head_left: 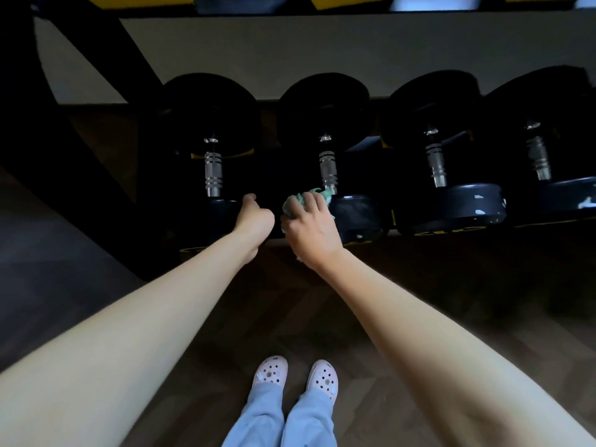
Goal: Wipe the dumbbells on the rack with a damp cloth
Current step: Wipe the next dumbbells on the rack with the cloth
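From the head view, you face four dumbbells lying side by side on the low rack (96,175), handles running away from you, so each near head is the easiest surface to reach.

Your right hand (309,227) has its grip clamped on the bunched green cloth (324,192). It presses the cloth against the left edge of the second dumbbell (358,214), where the near head meets the handle. Bunching it likely gives a firm pad for working into that corner.

Your left hand (254,217) sits against the right side of the first dumbbell (213,171), with the thumb up on its near head, probably to brace you or steady the weight. Its fingers are hidden, so I cannot tell whether that grip is closed round the head or only resting there.

The two dumbbells to the right show pale scuffs and look untouched, so most of the wiping seems ahead.
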Motion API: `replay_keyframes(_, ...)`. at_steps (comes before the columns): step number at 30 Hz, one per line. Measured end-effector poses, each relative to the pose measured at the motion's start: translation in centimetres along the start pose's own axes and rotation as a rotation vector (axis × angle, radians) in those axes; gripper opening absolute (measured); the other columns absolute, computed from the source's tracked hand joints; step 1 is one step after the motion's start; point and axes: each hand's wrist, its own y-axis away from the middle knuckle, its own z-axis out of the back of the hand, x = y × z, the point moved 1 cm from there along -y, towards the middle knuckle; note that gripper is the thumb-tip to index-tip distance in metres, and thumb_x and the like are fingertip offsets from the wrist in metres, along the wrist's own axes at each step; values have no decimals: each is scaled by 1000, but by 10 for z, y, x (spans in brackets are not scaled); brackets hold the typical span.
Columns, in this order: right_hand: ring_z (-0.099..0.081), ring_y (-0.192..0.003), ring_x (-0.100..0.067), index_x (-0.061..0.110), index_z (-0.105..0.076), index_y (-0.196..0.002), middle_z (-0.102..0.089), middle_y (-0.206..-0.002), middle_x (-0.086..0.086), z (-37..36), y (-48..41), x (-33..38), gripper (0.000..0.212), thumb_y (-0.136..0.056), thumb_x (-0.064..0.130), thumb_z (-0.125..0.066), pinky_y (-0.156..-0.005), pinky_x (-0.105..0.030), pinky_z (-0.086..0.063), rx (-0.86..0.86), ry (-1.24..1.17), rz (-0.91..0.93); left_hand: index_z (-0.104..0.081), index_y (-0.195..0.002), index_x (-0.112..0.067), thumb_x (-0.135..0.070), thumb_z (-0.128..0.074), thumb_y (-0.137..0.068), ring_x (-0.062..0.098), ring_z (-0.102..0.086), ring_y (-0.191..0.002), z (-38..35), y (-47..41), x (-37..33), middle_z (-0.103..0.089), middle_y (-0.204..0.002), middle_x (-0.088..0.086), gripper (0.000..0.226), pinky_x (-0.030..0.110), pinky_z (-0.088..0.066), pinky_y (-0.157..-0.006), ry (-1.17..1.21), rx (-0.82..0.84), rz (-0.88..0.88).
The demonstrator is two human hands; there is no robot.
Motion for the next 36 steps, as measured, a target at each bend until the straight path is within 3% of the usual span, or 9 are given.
replay_keyframes(10,-47,-123,-46,4,-63,-117,-51,-132,-26,-18,59,-46,49,-70,7,-77,-99,-59,-40,-241,-277,114,-37,-140,-15,3,-34,-94,25,-49,-119,-31,20,-8,-43,-139,14,50,40,-44,-102,7,82,-6)
replay_keyframes(15,-20,-142,-32,12,-32,-146,-22,-153,-18,-30,98,-82,57,-93,17,-54,-113,-46,-27,-98,-729,-216,-38,-140,-15,3,-34,-91,26,-42,-129,-39,19,-5,-39,-145,11,52,36,-38,-107,-97,26,-24)
replay_keyframes(17,-38,-133,-32,17,-24,-148,-29,-150,-17,-38,109,-98,56,-97,13,-46,-106,-36,-35,20,-872,-425,-40,-140,-15,1,-35,-92,28,-43,-127,-44,21,-8,-40,-143,11,51,27,-37,-102,-158,-37,-35)
replay_keyframes(22,-57,-109,-27,13,-29,-146,-53,-127,-15,-53,109,-95,49,-99,15,-41,-85,-28,-45,126,-1161,-793,-44,-138,-15,-1,-37,-89,33,-50,-121,-49,17,-9,-44,-138,15,51,40,-41,-105,-207,-103,-46)
replay_keyframes(26,-61,-102,-34,0,-56,-118,-61,-114,-21,-58,98,-60,30,-95,16,-48,-72,-36,-51,360,-1272,-794,-40,-141,-14,4,-36,-86,29,-39,-131,-50,21,-8,-39,-145,13,58,34,-32,-111,-263,-74,-62)
replay_keyframes(30,-60,-66,-22,5,-61,-97,-63,-92,-17,-41,90,-26,16,-93,14,-49,-41,-23,-42,351,-1809,-948,-39,-141,-12,10,-34,-85,23,-52,-114,-38,18,-9,-51,-128,9,60,33,-46,-96,-168,28,-32)
replay_keyframes(31,-60,-64,-21,6,-60,-94,-64,-88,-14,-34,95,-28,14,-93,14,-49,-43,-24,-45,372,-1924,-951,-41,-139,-9,13,-34,-86,20,-54,-106,-35,20,-10,-53,-119,9,58,28,-48,-85,-103,80,10)
replay_keyframes(33,-66,-80,-29,4,-59,-95,-69,-92,-15,-23,112,-41,16,-90,13,-47,-78,-42,-54,393,-2193,-967,-55,-113,1,14,-33,-89,14,-58,-86,-29,25,-14,-52,-98,11,35,20,-46,-65,-8,102,61)
replay_keyframes(36,-61,-105,-35,-2,-61,-108,-65,-111,-20,-7,134,-63,35,-83,20,-48,-108,-47,-36,295,-2563,-988,-52,-77,-2,3,-35,-94,8,-55,-42,-31,39,-26,-52,-69,9,24,13,-44,-40,9,8,61)
